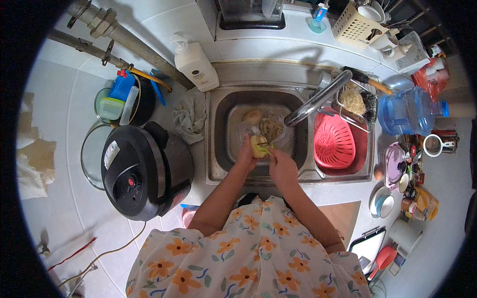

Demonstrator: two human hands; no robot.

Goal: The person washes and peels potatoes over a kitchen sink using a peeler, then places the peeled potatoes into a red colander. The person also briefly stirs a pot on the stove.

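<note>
Over the left basin of a steel sink (211, 149), my left hand (246, 153) holds a pale, mostly peeled potato (257, 143). My right hand (283, 167) grips a green peeler (264, 148), whose head lies against the potato's face. Beyond my hands, a brown unpeeled potato (252, 116) rests in the basin. Beside it lies a heap of brownish peels (271, 128), seemingly on a clear plastic bag. The metal faucet (316, 98) reaches over the basin from the right.
A red colander (334, 143) fills the right basin, with a wire rack (354, 100) holding a scrubber behind it. On the left stand a black electric pressure cooker (145, 171) and a crumpled cloth (189, 115). A blue water jug (404, 111), lidded containers and bowls crowd the right counter.
</note>
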